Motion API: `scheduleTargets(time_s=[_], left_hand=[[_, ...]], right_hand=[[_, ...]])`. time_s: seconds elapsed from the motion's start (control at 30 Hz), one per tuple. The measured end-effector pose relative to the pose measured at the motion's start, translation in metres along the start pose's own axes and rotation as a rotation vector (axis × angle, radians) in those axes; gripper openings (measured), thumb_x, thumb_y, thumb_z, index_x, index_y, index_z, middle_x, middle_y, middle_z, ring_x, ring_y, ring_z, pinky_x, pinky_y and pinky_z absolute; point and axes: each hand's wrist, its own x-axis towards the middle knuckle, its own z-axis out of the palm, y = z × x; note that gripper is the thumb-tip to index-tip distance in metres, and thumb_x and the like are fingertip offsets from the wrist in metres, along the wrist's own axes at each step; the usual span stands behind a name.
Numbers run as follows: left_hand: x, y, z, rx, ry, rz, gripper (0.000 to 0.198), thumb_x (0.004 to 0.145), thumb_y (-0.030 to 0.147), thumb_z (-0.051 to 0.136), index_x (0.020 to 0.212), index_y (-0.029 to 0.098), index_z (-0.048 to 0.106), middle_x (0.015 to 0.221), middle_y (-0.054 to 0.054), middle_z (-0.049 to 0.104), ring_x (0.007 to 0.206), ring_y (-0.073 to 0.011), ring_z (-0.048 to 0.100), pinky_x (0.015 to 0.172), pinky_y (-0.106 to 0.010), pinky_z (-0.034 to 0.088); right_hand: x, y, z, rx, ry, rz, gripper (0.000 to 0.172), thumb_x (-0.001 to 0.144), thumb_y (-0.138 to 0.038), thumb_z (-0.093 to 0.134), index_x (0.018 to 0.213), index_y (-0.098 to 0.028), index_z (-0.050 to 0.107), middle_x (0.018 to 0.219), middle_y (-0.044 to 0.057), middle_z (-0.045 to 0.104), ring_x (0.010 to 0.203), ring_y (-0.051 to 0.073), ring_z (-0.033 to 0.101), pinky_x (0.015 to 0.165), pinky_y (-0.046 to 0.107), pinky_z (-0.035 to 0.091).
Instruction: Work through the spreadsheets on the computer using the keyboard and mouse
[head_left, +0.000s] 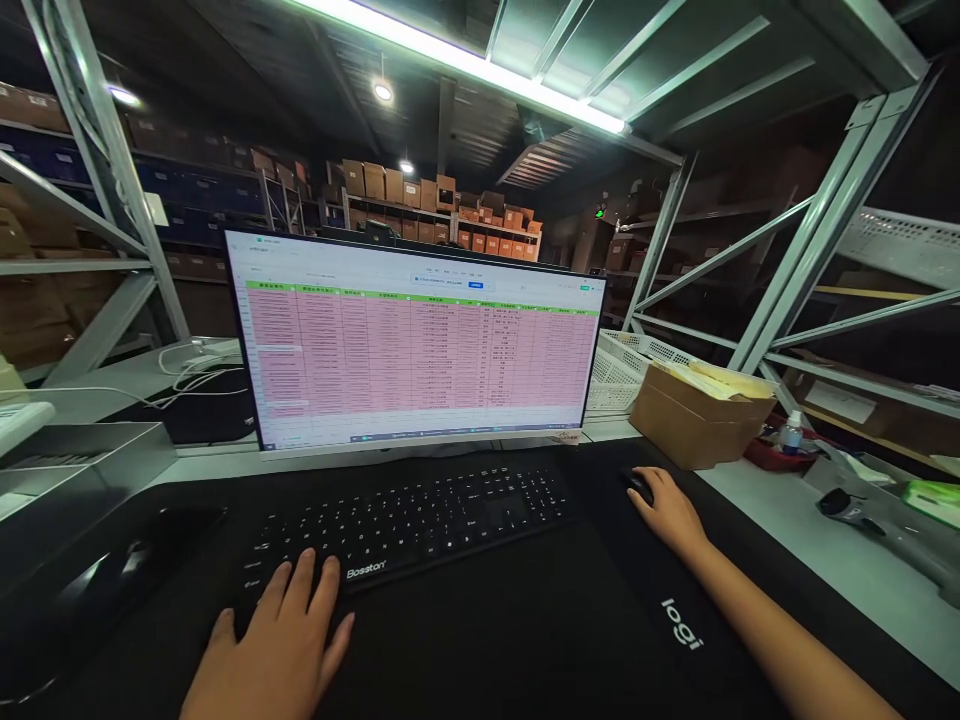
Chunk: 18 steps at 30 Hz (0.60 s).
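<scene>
A wide monitor shows a spreadsheet with pink rows under a green header row. Below it lies a black keyboard on a black desk mat. My left hand rests at the keyboard's lower left corner, its fingers spread over the keys and holding nothing. To the right of the keyboard, my right hand is wrapped over a black mouse, which is mostly covered by the fingers. White "logi" lettering shows on the mat beside my right forearm.
A cardboard box and white baskets stand right of the monitor. Further right are a small bottle and a dark scanner-like device. A metal tray sits at left. Metal shelving with boxes surrounds the desk.
</scene>
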Motion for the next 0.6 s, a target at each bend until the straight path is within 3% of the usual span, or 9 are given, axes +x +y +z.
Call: scheduleTargets(time_s=[0.43, 0.6], left_hand=[[-0.001, -0.002, 0.010, -0.021, 0.017, 0.001, 0.059, 0.093, 0.029, 0.024, 0.141, 0.008, 0.051, 0.152, -0.026, 0.046, 0.137, -0.0412, 0.047, 0.099, -0.067, 0.046], [0.000, 0.000, 0.005, -0.018, 0.010, -0.005, 0.058, 0.093, 0.028, 0.024, 0.141, 0.008, 0.050, 0.152, -0.025, 0.045, 0.137, -0.0414, 0.047, 0.100, -0.068, 0.045]], right_hand=[[0.006, 0.007, 0.008, 0.054, 0.002, -0.018, 0.049, 0.092, -0.051, 0.043, 0.133, -0.029, 0.058, 0.142, 0.007, 0.053, 0.126, 0.024, 0.057, 0.106, 0.041, 0.047], [0.006, 0.008, 0.010, 0.069, 0.005, -0.021, 0.049, 0.092, -0.051, 0.043, 0.134, -0.030, 0.057, 0.143, 0.007, 0.052, 0.128, 0.024, 0.055, 0.108, 0.043, 0.046]])
